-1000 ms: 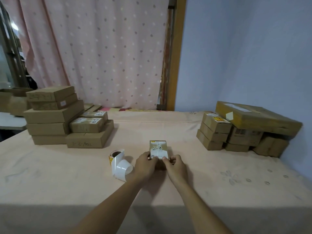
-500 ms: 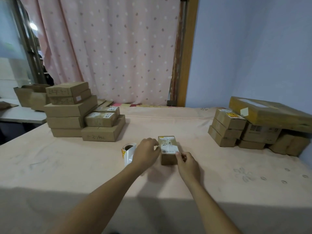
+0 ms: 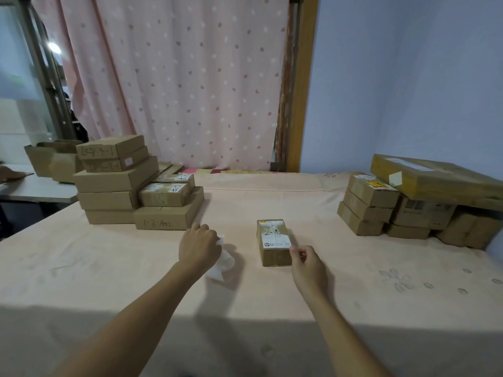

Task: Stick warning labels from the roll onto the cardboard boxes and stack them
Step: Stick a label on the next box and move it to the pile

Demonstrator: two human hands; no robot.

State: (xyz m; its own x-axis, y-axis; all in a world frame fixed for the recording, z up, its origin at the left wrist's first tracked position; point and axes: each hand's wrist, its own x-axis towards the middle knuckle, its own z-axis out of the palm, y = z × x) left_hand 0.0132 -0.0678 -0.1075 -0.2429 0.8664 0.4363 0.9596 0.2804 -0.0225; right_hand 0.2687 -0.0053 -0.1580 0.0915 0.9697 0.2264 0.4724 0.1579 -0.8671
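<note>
since the small box point(image 3: 273, 242) is plain cardboard taped shut, it should be light and stiff enough to lift by its two long sides without buckling, though its taped top may be slick, so i would take it at the bare cardboard walls and not by the white sticker. it lies flat on the worktop point(image 3: 130, 270), about midway between the left stack point(image 3: 117, 183) and the right stack point(image 3: 367, 205), with a bit of yellow label point(image 3: 264, 221) showing at its far end. the right hand point(image 3: 309, 263) is at the box's near right corner, fingers curled in against the edge and seemingly pinching it, touching the corner and no more of the box. the left hand point(image 3: 200, 247) sits well to the left of the box, apart from it, curled down over the label roll point(image 3: 221, 242), which it hides almost wholly; only the soft white backing strip point(image 3: 224, 263) trails out from under the palm toward the person. that strip is limp and will flop or stick to itself, so the roll is better held by its firm core while a label is peeled by its free edge. my guess is that this box is ready to go to a stack.
</note>
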